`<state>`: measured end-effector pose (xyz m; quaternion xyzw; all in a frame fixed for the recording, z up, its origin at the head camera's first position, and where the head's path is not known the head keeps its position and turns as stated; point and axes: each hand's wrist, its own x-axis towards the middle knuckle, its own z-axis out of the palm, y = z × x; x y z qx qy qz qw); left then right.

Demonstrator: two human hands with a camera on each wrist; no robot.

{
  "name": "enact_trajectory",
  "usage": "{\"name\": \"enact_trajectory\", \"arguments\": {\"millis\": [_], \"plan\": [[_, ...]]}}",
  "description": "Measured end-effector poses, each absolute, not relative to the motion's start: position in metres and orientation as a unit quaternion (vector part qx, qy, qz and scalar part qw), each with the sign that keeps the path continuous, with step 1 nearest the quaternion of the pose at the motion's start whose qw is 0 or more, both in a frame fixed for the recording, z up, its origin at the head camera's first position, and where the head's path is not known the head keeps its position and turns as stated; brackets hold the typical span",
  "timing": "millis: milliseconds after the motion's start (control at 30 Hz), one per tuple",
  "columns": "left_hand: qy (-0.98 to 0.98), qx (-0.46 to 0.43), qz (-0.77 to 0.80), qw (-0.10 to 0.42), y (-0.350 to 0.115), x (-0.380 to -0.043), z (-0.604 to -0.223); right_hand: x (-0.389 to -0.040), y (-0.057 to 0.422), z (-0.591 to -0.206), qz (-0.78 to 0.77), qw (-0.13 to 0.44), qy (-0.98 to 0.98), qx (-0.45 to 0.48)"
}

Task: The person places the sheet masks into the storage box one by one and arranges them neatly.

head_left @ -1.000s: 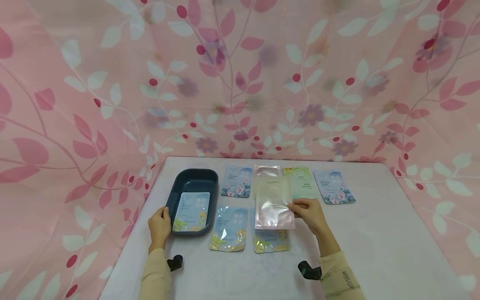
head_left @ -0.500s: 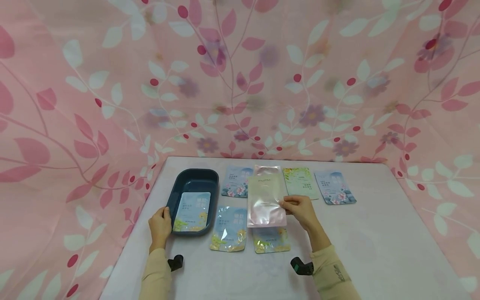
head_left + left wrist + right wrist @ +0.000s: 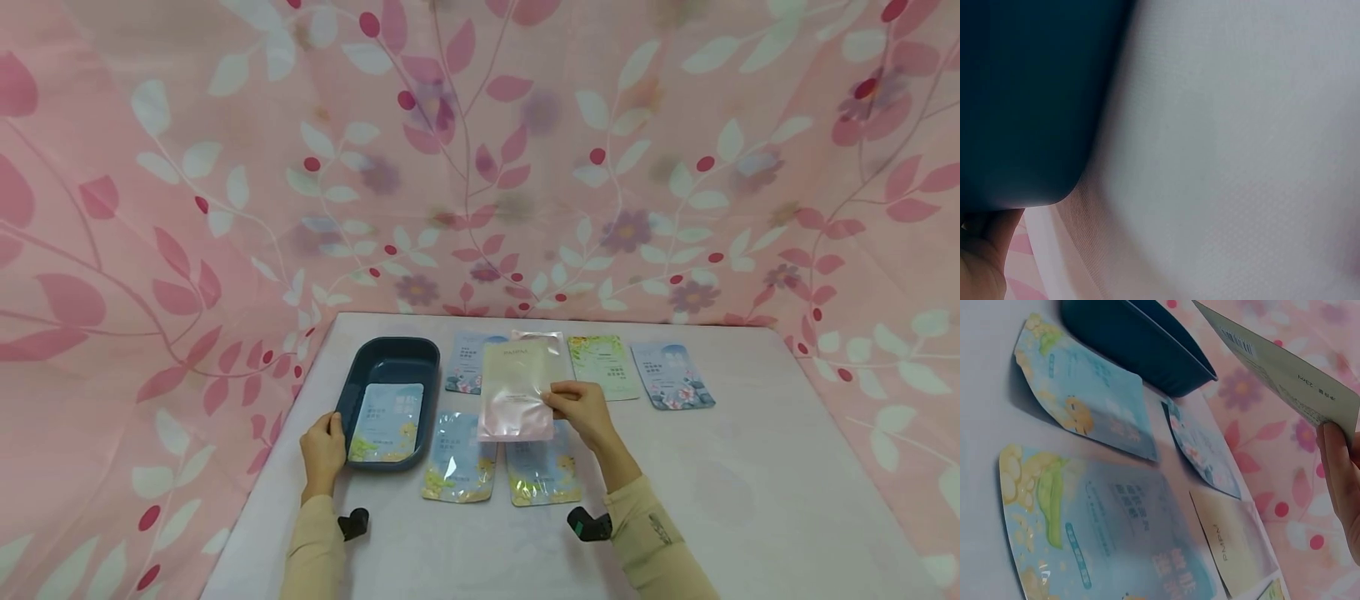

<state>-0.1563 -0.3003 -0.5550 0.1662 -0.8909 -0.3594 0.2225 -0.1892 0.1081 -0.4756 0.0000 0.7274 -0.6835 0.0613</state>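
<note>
At the left of the table my left hand [image 3: 324, 454] grips the near left rim of a dark blue rectangular tray [image 3: 386, 371]. A light blue face mask packet [image 3: 386, 423] lies inside it. My right hand [image 3: 588, 412] pinches the right edge of a cream and pink face mask packet [image 3: 517, 392]. In the right wrist view this held packet [image 3: 1285, 375] is raised above the table, its printed back showing. From the head it overlaps parts of several packets behind and below it. The left wrist view shows mostly the tray's outer wall [image 3: 1029, 100] and a little of the hand [image 3: 985, 262].
Two light blue packets, one nearer the tray [image 3: 459, 458] and one to its right [image 3: 543, 479], lie in front. Behind are a blue floral packet [image 3: 461, 367], a cream and pink packet [image 3: 555, 339], a green packet [image 3: 603, 367] and another blue floral packet [image 3: 672, 375]. A floral curtain [image 3: 480, 167] borders the table.
My right hand has carried the cream and pink packet left and slightly away from me, uncovering more of the front right light blue packet. My left hand stays on the tray.
</note>
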Motion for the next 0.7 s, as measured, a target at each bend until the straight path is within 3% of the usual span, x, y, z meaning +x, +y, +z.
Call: {"name": "enact_trajectory", "arguments": {"millis": [700], "plan": [[-0.888, 0.161, -0.363, 0.234, -0.301, -0.155, -0.555, -0.204, 0.064, -0.468, -0.696, 0.054, 0.716, -0.021]]}}
